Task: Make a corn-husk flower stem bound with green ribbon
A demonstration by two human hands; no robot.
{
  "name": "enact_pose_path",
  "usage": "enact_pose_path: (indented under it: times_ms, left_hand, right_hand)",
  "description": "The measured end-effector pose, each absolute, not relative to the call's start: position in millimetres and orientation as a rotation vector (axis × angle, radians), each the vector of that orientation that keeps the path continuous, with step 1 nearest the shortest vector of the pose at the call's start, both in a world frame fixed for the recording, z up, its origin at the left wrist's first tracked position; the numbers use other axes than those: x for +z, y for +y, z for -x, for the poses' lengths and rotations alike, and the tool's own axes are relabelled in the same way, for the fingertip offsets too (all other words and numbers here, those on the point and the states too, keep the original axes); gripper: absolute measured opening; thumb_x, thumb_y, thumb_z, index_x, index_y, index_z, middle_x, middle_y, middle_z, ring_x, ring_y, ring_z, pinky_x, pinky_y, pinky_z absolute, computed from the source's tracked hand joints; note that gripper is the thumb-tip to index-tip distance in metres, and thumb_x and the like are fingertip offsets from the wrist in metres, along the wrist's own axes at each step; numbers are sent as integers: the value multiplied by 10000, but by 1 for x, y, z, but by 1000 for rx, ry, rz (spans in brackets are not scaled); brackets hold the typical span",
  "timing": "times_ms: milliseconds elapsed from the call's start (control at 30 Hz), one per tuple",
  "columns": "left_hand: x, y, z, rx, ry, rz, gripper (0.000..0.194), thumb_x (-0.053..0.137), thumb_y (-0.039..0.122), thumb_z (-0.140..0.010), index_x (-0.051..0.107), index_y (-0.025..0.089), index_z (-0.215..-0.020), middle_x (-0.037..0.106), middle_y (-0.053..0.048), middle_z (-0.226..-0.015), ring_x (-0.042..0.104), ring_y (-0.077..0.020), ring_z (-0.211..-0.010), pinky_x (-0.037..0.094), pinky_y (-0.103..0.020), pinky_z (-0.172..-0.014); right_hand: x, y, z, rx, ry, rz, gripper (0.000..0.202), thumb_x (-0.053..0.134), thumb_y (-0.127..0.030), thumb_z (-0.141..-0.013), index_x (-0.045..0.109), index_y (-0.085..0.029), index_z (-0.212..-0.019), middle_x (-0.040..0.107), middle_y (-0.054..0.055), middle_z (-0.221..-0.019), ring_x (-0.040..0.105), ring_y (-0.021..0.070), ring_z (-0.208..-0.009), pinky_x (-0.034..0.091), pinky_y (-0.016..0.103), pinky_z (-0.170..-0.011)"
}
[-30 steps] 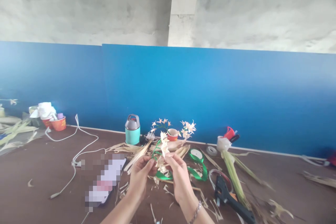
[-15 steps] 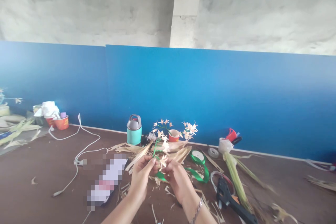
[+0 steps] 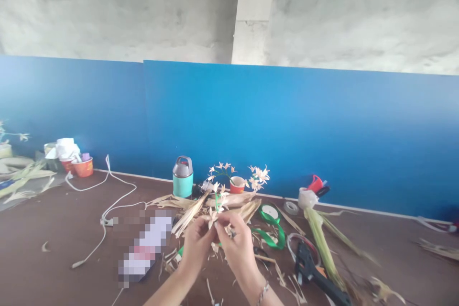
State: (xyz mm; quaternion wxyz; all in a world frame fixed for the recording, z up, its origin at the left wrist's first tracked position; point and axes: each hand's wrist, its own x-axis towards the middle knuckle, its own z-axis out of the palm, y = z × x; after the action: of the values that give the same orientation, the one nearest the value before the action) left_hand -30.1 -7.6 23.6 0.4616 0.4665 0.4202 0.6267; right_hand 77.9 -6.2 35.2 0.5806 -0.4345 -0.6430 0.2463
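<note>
Between my two hands, at the lower middle of the view, is a flower stem point(image 3: 217, 201) with pale blossoms and a green stalk, standing roughly upright. My left hand point(image 3: 196, 241) pinches its lower end near a blossom. My right hand point(image 3: 236, 238) meets it there, thumb and fingers closed on the same stem; fingertips partly hide the base. Behind them lie dry husks point(image 3: 191, 215). A green ribbon roll point(image 3: 269, 212) is right of my right hand, its ribbon trailing loose.
A teal flask point(image 3: 183, 185) and a red cup point(image 3: 237, 185) with flower sprays stand behind. A black glue gun point(image 3: 315, 275), a tape roll point(image 3: 290, 208) and green stalks point(image 3: 321, 244) are at right. White cables point(image 3: 118, 206) and a blurred-out object point(image 3: 147, 246) lie left.
The flower stem has shifted slightly left and looks more upright. My right hand has moved left and up, its fingers now over the stem's base close against my left fingertips.
</note>
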Motion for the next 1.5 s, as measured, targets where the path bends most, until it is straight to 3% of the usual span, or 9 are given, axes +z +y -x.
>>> enact_pose_path:
  times_ms: [133, 267, 433, 567, 700, 933, 1200, 1367, 1500]
  left_hand:
    - [22, -9, 30, 1525, 1023, -1243, 275, 687, 409, -674, 625, 143, -649, 566, 16, -516, 503, -119, -493, 407, -204, -466]
    - [23, -11, 32, 1474, 1002, -1235, 296, 677, 434, -693, 625, 143, -701, 559, 19, -526, 493, -110, -477, 400, -195, -443]
    - [20, -8, 34, 1374, 864, -1112, 338, 711, 445, -668, 632, 146, -804, 576, 10, -569, 518, -116, -477, 405, -196, -426]
    - [11, -2, 37, 1404, 775, -1079, 271, 710, 396, -699, 632, 139, -734, 533, 26, -528, 481, -87, -460, 398, -181, -430]
    - [7, 0, 39, 1441, 717, -1050, 233, 706, 355, -721, 651, 140, -793, 562, 14, -561, 516, -102, -508, 426, -196, -468]
    - [17, -4, 35, 1408, 690, -898, 232, 766, 327, -663, 637, 135, -688, 545, 31, -505, 502, -75, -469, 418, -183, -477]
    - [27, -8, 34, 1357, 664, -637, 290, 866, 264, -493, 630, 128, -593, 557, 39, -451, 469, -37, -405, 376, -137, -423]
    - [26, -8, 35, 1310, 644, -640, 272, 859, 255, -511, 647, 121, -619, 581, 31, -485, 468, -33, -401, 375, -137, -415]
    - [20, -7, 36, 1302, 670, -740, 271, 824, 318, -571, 652, 125, -652, 563, 32, -474, 471, -49, -404, 371, -153, -414]
  right_hand:
    - [39, -7, -82, 314, -1642, 1047, 104, 568, -139, -735, 651, -202, -723, 652, 40, -730, 596, 209, -756, 444, 312, -721]
    - [41, -8, -81, 319, -1631, 1088, 81, 577, -158, -747, 634, -199, -707, 653, 36, -729, 597, 201, -740, 440, 303, -715]
    - [44, -11, -78, 556, -1448, 1201, 134, 662, -232, -668, 612, -195, -787, 580, -11, -658, 552, 177, -646, 436, 278, -631]
    - [46, -9, -77, 1067, -1245, 1130, 237, 696, -299, -620, 607, -175, -801, 489, -52, -584, 517, 143, -539, 424, 249, -516]
    - [48, -9, -75, 1399, -1093, 943, 294, 720, -351, -633, 652, -140, -825, 557, -22, -599, 503, 116, -538, 424, 238, -548]
    - [45, -14, -69, 1502, -858, 810, 237, 800, -285, -559, 705, -148, -727, 567, -18, -562, 442, 88, -512, 371, 204, -495]
    - [43, -13, -70, 1578, -881, 662, 175, 767, -272, -606, 648, -144, -614, 547, -21, -494, 476, 102, -460, 386, 224, -503]
    - [36, -15, -65, 1615, -816, 583, 158, 708, -269, -669, 621, -163, -590, 515, -28, -473, 456, 110, -479, 369, 222, -487]
    - [35, -17, -62, 1578, -700, 652, 164, 731, -268, -612, 607, -173, -563, 513, -31, -478, 431, 106, -464, 360, 226, -476]
